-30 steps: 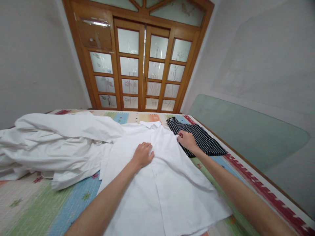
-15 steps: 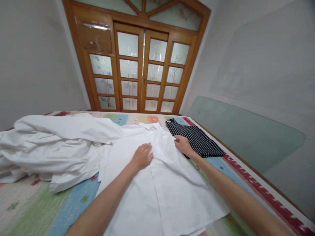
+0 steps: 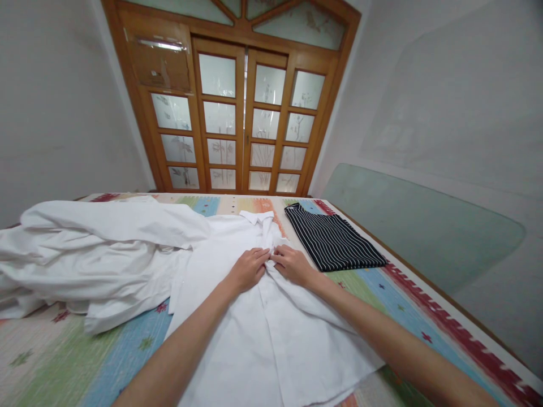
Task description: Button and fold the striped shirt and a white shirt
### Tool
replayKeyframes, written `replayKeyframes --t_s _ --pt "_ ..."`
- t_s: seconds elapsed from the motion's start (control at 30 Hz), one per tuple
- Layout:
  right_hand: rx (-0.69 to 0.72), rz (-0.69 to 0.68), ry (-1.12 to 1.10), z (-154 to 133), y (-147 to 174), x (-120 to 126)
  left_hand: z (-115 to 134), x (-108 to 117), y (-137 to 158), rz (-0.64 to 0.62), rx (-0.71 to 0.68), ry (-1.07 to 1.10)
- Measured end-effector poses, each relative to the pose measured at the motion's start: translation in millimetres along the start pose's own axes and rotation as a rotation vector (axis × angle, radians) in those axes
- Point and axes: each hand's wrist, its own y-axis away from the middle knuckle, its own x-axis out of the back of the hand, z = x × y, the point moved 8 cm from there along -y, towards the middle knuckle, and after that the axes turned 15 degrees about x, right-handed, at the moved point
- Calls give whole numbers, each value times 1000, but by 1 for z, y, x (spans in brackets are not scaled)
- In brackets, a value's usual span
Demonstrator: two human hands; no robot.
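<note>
A white collared shirt [image 3: 237, 345] lies spread front-up with its collar at the far end. My left hand [image 3: 250, 267] rests flat on its middle, fingers stretched toward the placket. Close against those fingertips, my right hand [image 3: 291, 263] is closed on the shirt's right side edge, which it has drawn in to the centre below the collar. Cloth bunches under the right fingers, and the fingertips are partly hidden in it. To the right of that hand lies a folded black garment with white stripes [image 3: 335, 237].
A heap of white cloth [image 3: 114, 254] lies at the left, touching the shirt. Beneath everything is a colourful striped bedspread [image 3: 127, 362]. A pale green panel [image 3: 424, 226] lines the right wall, and wooden glazed doors [image 3: 244, 118] stand beyond the far edge.
My right hand has moved left, bringing the shirt's right side edge inward to meet my left hand. The left hand has stayed nearly in place.
</note>
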Motion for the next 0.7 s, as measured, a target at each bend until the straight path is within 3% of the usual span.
replayKeyframes --t_s 0.1,0.3,0.43,0.5,0.7 --pt "-139 7 40 11 3 8 -3 -2 0 -14 30 -21" --pt "-621 36 0 61 32 15 -8 5 1 56 106 -55" --pt "-571 -109 -230 75 38 -7 -12 5 1 87 135 -67" --pt "-540 -74 -311 79 38 -9 -14 4 1 94 144 -68" --pt "-619 25 -364 95 32 5 -14 7 1 119 153 -118"
